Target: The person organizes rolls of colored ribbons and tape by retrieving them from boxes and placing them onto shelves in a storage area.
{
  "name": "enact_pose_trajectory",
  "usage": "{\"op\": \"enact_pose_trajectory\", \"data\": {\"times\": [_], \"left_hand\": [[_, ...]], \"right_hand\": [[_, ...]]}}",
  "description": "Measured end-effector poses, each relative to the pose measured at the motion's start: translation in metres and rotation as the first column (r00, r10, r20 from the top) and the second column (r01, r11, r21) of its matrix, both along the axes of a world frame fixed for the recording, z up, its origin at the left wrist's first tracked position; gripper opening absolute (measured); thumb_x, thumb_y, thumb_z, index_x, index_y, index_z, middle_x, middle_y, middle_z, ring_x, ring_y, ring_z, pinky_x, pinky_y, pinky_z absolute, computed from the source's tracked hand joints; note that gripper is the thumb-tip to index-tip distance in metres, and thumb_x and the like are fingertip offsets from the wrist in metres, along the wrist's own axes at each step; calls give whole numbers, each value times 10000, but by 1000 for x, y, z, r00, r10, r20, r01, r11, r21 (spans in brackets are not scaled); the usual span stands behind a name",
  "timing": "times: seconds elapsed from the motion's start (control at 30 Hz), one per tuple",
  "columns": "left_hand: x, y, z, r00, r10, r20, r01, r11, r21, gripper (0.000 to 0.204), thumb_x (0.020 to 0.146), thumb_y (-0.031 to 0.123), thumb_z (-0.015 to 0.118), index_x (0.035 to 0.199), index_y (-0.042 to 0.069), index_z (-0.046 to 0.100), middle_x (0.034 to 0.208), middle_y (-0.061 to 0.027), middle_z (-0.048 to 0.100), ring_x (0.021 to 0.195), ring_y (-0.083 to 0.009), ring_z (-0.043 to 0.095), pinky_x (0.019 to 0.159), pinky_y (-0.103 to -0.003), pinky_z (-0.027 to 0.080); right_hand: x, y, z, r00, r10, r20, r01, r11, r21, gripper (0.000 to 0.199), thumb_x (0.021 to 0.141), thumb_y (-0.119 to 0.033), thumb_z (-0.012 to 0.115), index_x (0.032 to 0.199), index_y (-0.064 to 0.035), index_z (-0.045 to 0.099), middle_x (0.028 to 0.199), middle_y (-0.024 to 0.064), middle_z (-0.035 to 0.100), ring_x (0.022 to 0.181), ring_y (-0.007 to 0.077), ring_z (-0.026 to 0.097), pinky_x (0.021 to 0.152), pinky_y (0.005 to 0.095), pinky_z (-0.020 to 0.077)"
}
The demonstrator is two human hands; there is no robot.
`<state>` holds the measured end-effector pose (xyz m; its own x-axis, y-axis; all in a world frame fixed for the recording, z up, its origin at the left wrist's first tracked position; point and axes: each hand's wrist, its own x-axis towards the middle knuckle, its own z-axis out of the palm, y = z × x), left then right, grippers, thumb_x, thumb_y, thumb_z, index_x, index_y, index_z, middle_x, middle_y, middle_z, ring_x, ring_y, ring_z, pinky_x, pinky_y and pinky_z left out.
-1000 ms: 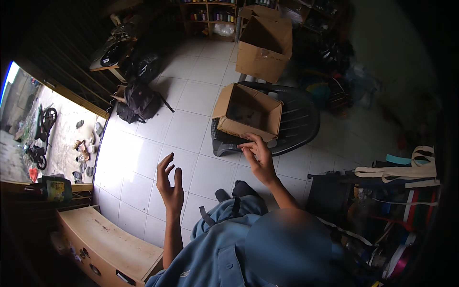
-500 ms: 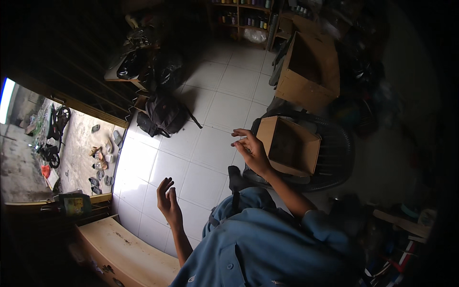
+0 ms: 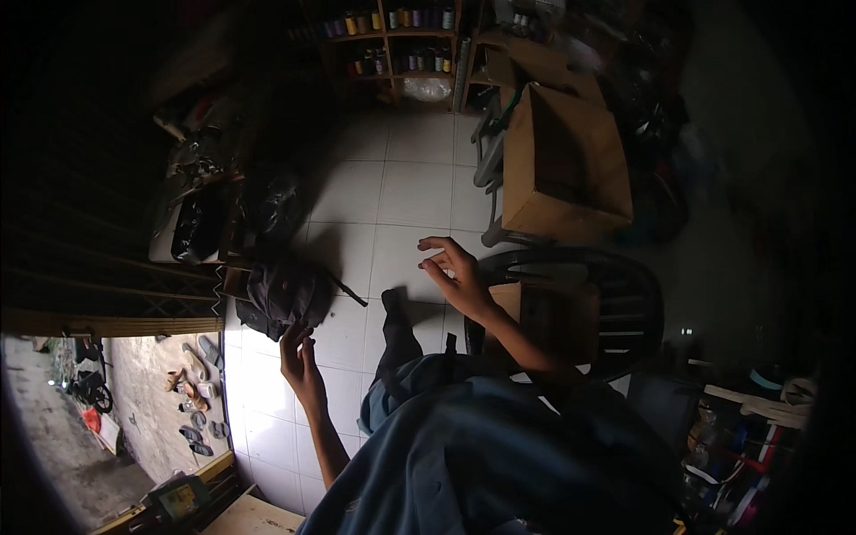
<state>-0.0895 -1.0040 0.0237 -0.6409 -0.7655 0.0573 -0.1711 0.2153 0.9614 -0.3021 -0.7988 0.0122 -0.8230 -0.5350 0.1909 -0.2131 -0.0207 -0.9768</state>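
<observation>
Both of my hands hang in the air in front of me with nothing in them. My left hand has its fingers bent and a little apart; in the picture its tips overlap the lower edge of a dark backpack lying on the floor. My right hand is raised, thumb and fingers parted in a loose curve. Beyond its wrist is a small open cardboard box on a black plastic chair. My right forearm covers part of that box.
A larger open cardboard box stands behind the chair. Shelves with thread spools line the far wall. Black plastic bags sit on a table at left. Past the doorway lie several sandals and shoes. A wooden surface is at lower left.
My view has turned, shifting the doorway and backpack lower. A dark-clad foot has come forward on the tiles. Both hands stay raised and empty, and my left hand now overlaps the backpack in view.
</observation>
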Motion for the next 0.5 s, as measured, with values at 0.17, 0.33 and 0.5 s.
{"op": "enact_pose_trajectory", "data": {"times": [0.17,0.33,0.5], "left_hand": [[-134,-67,10,966,-259,13,257,964,59,306,934,130,537,1212,4,547,1161,-146,621,1077,-219,590,936,-362,448],[-281,-101,21,808,-588,-34,589,804,88,290,922,117,556,1180,-16,561,1116,-126,637,1039,-204,601,932,-319,436],[-410,-93,14,654,-755,-55,755,647,107,281,929,83,529,1188,-26,541,1115,-136,623,1009,-193,601,875,-310,468]], "right_hand": [[-74,-23,-16,975,-222,-10,222,975,18,267,883,-67,587,1131,6,522,1091,111,620,826,189,667,742,301,526],[-136,-30,-20,894,-443,71,435,894,104,248,886,-87,590,1113,-3,537,1061,104,629,839,196,663,737,300,525],[-195,-24,-31,759,-638,127,619,769,159,229,893,-83,575,1118,-43,558,1025,95,645,868,193,663,749,311,509]]}}
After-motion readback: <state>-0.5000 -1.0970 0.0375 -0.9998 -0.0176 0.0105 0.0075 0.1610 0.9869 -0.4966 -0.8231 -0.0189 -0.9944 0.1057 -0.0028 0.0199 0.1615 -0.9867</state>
